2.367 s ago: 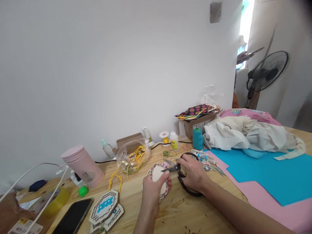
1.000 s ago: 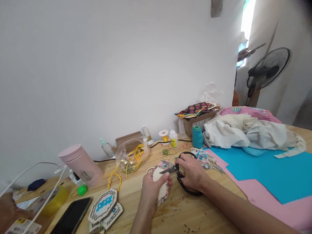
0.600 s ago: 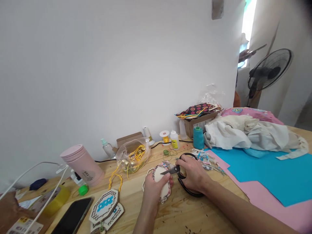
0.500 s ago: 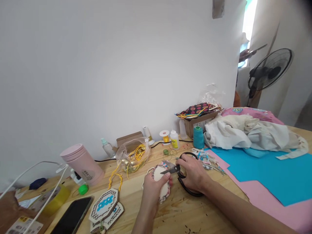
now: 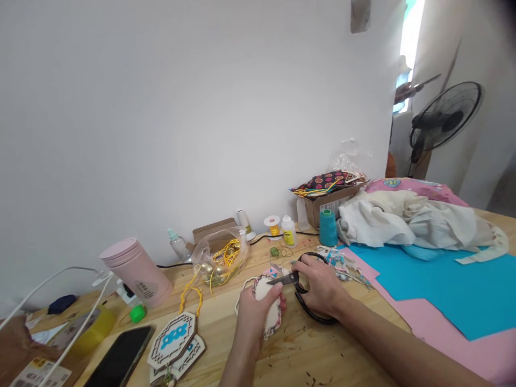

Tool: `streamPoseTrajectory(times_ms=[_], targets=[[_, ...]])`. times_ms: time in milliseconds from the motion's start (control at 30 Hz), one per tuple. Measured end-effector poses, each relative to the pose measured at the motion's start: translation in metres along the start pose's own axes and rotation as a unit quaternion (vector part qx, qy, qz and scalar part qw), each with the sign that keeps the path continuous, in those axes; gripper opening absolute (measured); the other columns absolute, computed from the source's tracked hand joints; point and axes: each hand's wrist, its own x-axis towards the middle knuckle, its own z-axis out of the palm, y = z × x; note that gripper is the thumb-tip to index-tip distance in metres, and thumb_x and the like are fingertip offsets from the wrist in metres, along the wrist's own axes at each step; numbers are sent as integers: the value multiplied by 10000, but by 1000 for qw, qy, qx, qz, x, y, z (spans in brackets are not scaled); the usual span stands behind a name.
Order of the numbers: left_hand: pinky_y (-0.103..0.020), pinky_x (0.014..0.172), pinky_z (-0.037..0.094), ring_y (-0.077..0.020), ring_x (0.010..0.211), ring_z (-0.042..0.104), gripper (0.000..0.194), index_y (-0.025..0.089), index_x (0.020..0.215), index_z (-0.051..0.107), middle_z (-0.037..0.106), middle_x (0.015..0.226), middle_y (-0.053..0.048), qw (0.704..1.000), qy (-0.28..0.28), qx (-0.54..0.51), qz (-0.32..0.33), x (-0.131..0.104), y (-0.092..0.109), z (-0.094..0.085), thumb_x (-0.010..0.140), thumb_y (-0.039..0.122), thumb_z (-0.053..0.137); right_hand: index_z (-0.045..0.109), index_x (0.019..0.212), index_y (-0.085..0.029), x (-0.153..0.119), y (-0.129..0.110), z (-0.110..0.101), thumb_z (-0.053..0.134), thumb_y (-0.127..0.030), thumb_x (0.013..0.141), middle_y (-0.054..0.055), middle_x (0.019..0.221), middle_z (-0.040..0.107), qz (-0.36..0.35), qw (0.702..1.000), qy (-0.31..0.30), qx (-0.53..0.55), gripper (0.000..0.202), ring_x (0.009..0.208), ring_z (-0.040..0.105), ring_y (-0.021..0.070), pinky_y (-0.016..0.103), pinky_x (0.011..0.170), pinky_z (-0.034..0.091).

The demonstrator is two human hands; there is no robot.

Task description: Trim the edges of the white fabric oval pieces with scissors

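Observation:
My left hand [image 5: 253,309] is closed on a small cream-coloured flat piece [image 5: 273,320] with a patterned, ragged-looking border. The thumb lies across its face. Black-handled scissors [image 5: 285,279] are in my right hand [image 5: 324,287], with fingers through the loops. Their blades are parted and lie at the upper edge of the piece, near my left thumb; whether they touch the border I cannot tell. A pale frame-like piece [image 5: 238,305] shows partly behind my left hand. Small blue, white and grey scraps [image 5: 342,263] lie beyond my right hand.
To the left are a phone [image 5: 121,355], octagonal wooden ornaments [image 5: 173,338], a pink tumbler [image 5: 137,269] and a bag of gold bells and yellow cord [image 5: 221,258]. Behind stand a glue bottle [image 5: 288,232] and teal thread [image 5: 328,231]. Blue sheets [image 5: 439,285] lie to the right.
The scissors' blades have closed slightly at the edge of the cream piece. Both hands have barely moved and keep their hold.

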Motion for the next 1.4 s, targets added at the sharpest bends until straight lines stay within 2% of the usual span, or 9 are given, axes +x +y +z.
streamPoseTrajectory(times_ms=[167, 367, 667, 800, 967, 1033, 1200, 1300, 1400], targets=[[-191, 286, 359, -103, 348, 491, 289, 133, 610, 523, 579, 441, -2, 1000, 1, 8, -5, -1, 1, 2, 568, 365, 691, 565, 824, -196, -1, 1, 0, 527, -189, 617, 33, 791, 528, -5, 1000, 12, 2, 211, 703, 500, 169, 248, 550, 276], [-203, 309, 386, -103, 373, 501, 304, 138, 669, 534, 597, 480, 7, 1000, 1, 2, 9, 5, -3, -1, 543, 349, 712, 561, 814, -199, -1, 0, 2, 516, -169, 605, 25, 764, 514, -29, 1000, -4, -5, 216, 697, 487, 168, 245, 560, 282], [-192, 275, 353, -101, 337, 478, 299, 135, 581, 516, 568, 427, 1, 1000, -13, 14, 1, 5, -1, -3, 552, 363, 707, 570, 811, -205, -1, 0, 1, 520, -173, 605, 29, 778, 523, -16, 1000, 3, -2, 215, 698, 494, 172, 248, 562, 297], [-176, 281, 350, -99, 359, 496, 302, 134, 615, 526, 584, 454, -4, 1000, -1, 10, -6, 0, 5, -3, 564, 377, 699, 563, 797, -199, -1, 4, 0, 517, -169, 610, 26, 759, 519, 30, 998, 40, 49, 196, 687, 495, 168, 249, 577, 336], [-182, 320, 376, -109, 404, 540, 417, 123, 749, 564, 633, 544, -55, 996, -10, -73, -52, -5, 14, -2, 713, 530, 482, 565, 822, -188, 0, 7, 0, 527, -141, 598, 21, 738, 519, 24, 986, 100, 130, 232, 685, 486, 164, 249, 589, 373], [-194, 323, 384, -124, 404, 549, 461, 118, 788, 568, 633, 535, -66, 992, -21, -101, -67, -6, 16, 0, 736, 552, 423, 573, 872, -188, 0, 4, 1, 546, -163, 634, 18, 751, 549, 24, 979, 94, 177, 241, 666, 492, 155, 251, 594, 385], [-186, 310, 360, -136, 402, 553, 482, 138, 968, 534, 610, 498, -23, 996, -43, -77, -7, -6, 11, 5, 737, 548, 428, 482, 1096, -198, 0, -13, 1, 499, -213, 756, 3, 768, 600, -21, 948, 3, 318, 341, 614, 525, 129, 239, 579, 415], [-190, 317, 360, -143, 429, 567, 488, 158, 1008, 518, 620, 529, -18, 996, -57, -66, -4, -6, 7, 8, 726, 550, 446, 500, 1046, -208, -1, -18, 3, 442, -167, 781, -3, 752, 599, -53, 938, -5, 343, 274, 632, 541, 130, 240, 597, 419], [-196, 317, 360, -146, 432, 568, 490, 151, 987, 529, 618, 531, -22, 997, -48, -60, -7, -9, 9, 10, 714, 552, 462, 532, 950, -206, 0, -12, 5, 405, -133, 775, -11, 690, 576, -45, 955, 7, 293, 229, 609, 524, 133, 237, 569, 399]])
